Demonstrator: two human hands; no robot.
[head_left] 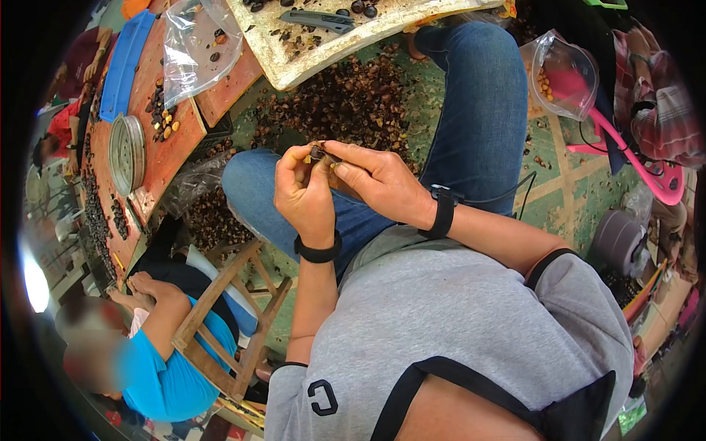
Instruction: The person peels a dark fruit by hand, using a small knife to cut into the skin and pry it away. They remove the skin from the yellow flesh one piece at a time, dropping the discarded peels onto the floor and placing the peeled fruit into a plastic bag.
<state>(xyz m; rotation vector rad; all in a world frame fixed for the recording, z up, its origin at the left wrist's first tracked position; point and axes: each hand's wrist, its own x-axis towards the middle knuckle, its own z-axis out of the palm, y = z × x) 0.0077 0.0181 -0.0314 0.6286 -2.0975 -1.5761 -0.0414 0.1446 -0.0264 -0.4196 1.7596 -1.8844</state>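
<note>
Above my lap, my left hand (305,192) and my right hand (379,180) meet with their fingertips pinched together. Between them they grip a small dark nut (317,153), with a bit of yellow showing beside it. Fingers cover most of the nut. Ahead of my hands is a worn white board (283,67), on which a grey utility knife (318,20) lies near several dark nuts. Brown shell scraps (346,103) are heaped on the floor between my knees and the board.
A red table (165,88) at the left bears a blue tray (126,62), a metal ring-shaped dish (126,154), a plastic bag (198,51) and nuts. A person in blue sits at lower left by a wooden chair (235,323). A pink stool (662,180) is at right.
</note>
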